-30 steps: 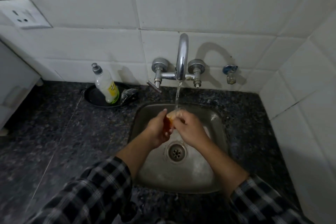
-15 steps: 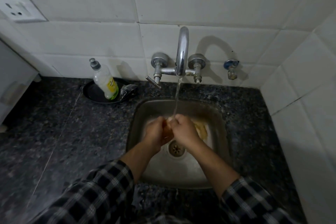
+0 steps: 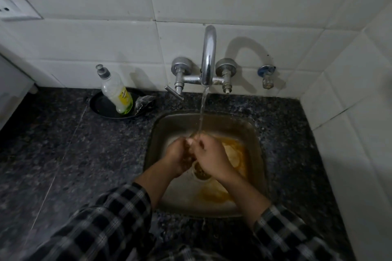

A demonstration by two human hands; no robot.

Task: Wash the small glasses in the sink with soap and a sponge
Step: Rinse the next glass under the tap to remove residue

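Grip beneath the tap stream: my left hand and right hand closed round a mostly hidden small glass, presumably rinsing it over the sink, far half.

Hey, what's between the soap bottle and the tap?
In the head view, a crumpled grey wad, perhaps a scrubber, rests on the black dish rim between soap bottle and tap.

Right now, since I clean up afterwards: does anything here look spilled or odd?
Yes. Orange-brown liquid pools in the sink, beside the right hand and just past the drain. The soap bottle leans in its black dish.
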